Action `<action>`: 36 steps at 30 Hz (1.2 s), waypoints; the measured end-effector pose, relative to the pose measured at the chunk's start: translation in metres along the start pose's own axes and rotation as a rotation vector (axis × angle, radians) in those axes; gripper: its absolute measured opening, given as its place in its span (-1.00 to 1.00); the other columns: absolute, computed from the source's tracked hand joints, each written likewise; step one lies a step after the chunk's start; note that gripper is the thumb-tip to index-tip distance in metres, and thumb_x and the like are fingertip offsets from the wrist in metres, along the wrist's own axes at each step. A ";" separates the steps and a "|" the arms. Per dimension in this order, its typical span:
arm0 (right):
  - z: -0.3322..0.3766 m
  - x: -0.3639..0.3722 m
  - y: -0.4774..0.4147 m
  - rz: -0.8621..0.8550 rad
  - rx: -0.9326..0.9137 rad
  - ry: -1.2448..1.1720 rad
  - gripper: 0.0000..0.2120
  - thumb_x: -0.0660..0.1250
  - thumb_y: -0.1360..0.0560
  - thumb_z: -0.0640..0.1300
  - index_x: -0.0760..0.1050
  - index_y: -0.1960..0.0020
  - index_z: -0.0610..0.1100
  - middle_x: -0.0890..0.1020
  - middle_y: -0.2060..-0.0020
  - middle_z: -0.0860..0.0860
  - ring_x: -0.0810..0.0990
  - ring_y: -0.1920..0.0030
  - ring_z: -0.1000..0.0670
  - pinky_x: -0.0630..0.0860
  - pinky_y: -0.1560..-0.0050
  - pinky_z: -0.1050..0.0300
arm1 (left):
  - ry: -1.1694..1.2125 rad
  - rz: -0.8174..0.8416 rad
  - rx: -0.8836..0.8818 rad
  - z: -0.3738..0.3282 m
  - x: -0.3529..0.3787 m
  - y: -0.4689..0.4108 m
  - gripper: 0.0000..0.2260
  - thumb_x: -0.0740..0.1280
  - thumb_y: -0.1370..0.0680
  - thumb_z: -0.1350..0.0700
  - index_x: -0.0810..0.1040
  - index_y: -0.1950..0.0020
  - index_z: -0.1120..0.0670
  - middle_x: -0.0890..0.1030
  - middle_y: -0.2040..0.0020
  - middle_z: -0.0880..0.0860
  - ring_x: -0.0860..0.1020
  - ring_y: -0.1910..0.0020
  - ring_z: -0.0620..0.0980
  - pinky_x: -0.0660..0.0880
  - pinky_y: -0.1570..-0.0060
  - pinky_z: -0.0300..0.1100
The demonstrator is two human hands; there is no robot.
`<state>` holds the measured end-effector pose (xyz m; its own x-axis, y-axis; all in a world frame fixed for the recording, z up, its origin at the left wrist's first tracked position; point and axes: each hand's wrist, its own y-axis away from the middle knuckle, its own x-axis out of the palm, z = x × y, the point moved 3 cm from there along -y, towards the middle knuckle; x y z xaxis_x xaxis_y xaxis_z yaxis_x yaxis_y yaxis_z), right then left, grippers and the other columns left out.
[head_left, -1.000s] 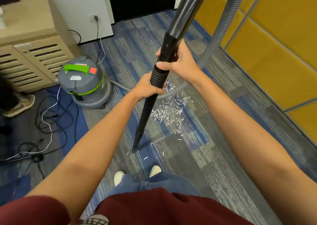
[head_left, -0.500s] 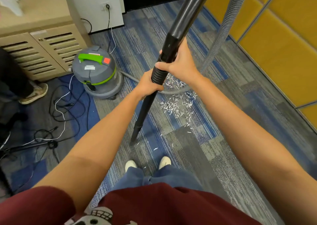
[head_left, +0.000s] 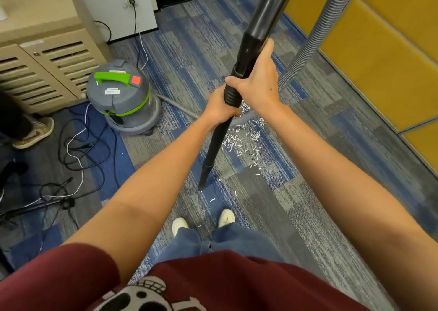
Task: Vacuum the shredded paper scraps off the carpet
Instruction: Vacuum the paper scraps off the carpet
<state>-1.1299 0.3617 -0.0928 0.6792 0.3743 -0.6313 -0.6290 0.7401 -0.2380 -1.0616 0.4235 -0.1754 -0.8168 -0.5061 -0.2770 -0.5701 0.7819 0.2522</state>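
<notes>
A black vacuum wand (head_left: 257,31) slants down to a narrow nozzle tip (head_left: 203,184) touching the blue-grey carpet (head_left: 308,192). My left hand (head_left: 219,108) grips the wand low, just under the ribbed collar. My right hand (head_left: 257,83) is wrapped around the wand right above it. White shredded paper scraps (head_left: 241,139) lie in a patch just right of the wand. A few stray scraps (head_left: 212,199) sit near the nozzle and my white shoes (head_left: 226,217).
The grey and green vacuum canister (head_left: 122,97) stands at the left. Its ribbed grey hose (head_left: 315,36) hangs at the right by the yellow wall panels (head_left: 379,50). Tangled cables (head_left: 80,149), a beige louvred cabinet (head_left: 47,66) and another person's shoe (head_left: 35,133) are at the left.
The view has shifted, so the canister and cabinet sit further right in frame. The nozzle tip has edged slightly along the carpet near my feet. Both hands keep their hold.
</notes>
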 end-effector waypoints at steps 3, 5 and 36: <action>-0.006 -0.006 0.003 -0.018 -0.001 -0.016 -0.32 0.55 -0.31 -0.19 0.21 -0.27 -0.23 0.43 0.25 0.20 0.58 0.12 0.01 0.53 -0.03 -0.06 | -0.125 -0.160 0.003 -0.004 0.012 0.007 -0.70 0.48 -0.33 0.25 0.48 0.01 0.11 0.56 0.20 0.00 0.56 0.18 -0.01 0.44 0.24 -0.21; -0.008 -0.007 0.006 -0.016 0.005 -0.003 -0.32 0.54 -0.31 -0.16 0.21 -0.26 -0.22 0.45 0.24 0.17 0.60 0.12 -0.04 0.54 0.00 -0.06 | -0.213 -0.232 0.042 -0.007 0.014 0.016 -0.57 0.49 -0.35 0.13 0.44 -0.15 0.10 0.59 0.16 0.01 0.58 0.12 0.04 0.50 0.19 -0.11; -0.018 -0.034 0.028 0.030 0.027 0.004 -0.31 0.50 -0.31 -0.16 0.20 -0.29 -0.23 0.46 0.22 0.12 0.52 0.15 -0.03 0.49 0.03 0.01 | -0.284 -0.288 0.149 -0.026 0.042 0.049 -0.53 0.46 -0.39 0.02 0.36 -0.18 0.15 0.62 0.12 0.07 0.60 0.06 0.13 0.52 0.17 -0.04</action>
<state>-1.1771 0.3594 -0.0915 0.6585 0.3943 -0.6411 -0.6385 0.7436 -0.1984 -1.1261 0.4311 -0.1505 -0.5571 -0.6076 -0.5661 -0.7353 0.6777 -0.0037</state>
